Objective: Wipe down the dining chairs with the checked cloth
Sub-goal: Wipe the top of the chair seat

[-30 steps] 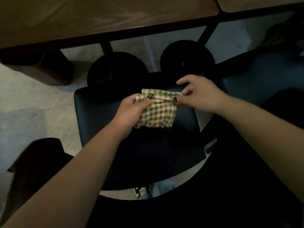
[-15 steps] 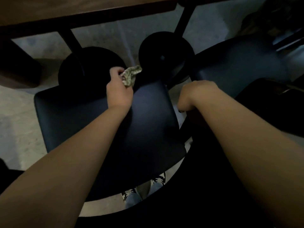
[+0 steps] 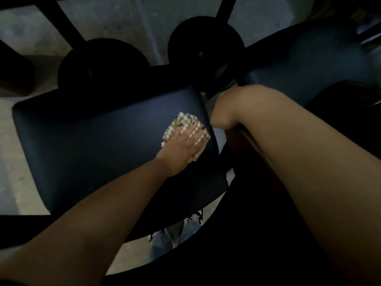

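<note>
A dark blue padded dining chair seat (image 3: 92, 145) fills the middle of the view. The green-and-cream checked cloth (image 3: 185, 120) lies bunched on the seat close to its right edge. My left hand (image 3: 183, 145) lies flat on the cloth with fingers straight, pressing it onto the seat. My right hand (image 3: 224, 112) hangs bent at the wrist just past the seat's right edge. Its fingers are hidden below, so what they touch cannot be told.
A second dark chair (image 3: 309, 58) stands at the upper right. Two round black table bases (image 3: 103, 65) (image 3: 204, 44) with slanted posts sit on the pale floor beyond the seat. A dark curved chair back crosses the bottom, and my shoes (image 3: 195, 216) show beneath it.
My left hand carried the cloth from the seat's far edge to its right side and now presses it flat. My right hand let go of the cloth and dropped beside the seat.
</note>
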`<state>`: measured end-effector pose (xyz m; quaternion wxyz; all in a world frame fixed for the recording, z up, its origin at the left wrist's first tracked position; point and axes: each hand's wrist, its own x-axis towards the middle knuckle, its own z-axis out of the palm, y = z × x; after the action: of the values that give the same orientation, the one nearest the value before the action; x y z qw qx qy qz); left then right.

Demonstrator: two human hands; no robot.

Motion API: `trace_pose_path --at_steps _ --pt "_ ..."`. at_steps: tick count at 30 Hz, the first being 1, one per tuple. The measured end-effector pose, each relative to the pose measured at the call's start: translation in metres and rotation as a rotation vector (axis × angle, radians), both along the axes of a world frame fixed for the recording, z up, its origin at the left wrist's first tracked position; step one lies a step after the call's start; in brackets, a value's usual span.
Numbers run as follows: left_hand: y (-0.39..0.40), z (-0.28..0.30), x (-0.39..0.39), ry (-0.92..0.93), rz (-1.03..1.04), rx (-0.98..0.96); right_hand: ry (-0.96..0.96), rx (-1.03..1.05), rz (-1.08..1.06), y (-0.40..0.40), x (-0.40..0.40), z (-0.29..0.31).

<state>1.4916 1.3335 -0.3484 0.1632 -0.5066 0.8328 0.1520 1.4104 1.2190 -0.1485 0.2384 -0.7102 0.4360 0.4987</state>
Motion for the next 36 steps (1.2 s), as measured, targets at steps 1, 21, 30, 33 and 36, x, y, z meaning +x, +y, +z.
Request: trace_pose_path --at_steps 1,21,30,33,36 --pt "0.012 0.0 0.005 0.001 -0.072 -0.015 0.015 -0.036 0.0 -0.001 -0.001 -0.002" --pt "0.139 0.026 0.159 -0.146 0.177 0.167 -0.63 -0.287 0.615 0.153 0.034 -0.139" --pt "0.136 0.03 0.168 -0.201 0.362 0.261 -0.542 -0.157 1.043 0.165 0.023 -0.162" --pt "0.136 0.037 0.157 -0.278 0.439 0.228 -0.738 -0.252 0.848 0.153 0.025 -0.157" --pt "0.137 0.046 0.146 -0.348 0.58 0.268 -0.777 -0.322 0.623 0.148 0.027 -0.153"
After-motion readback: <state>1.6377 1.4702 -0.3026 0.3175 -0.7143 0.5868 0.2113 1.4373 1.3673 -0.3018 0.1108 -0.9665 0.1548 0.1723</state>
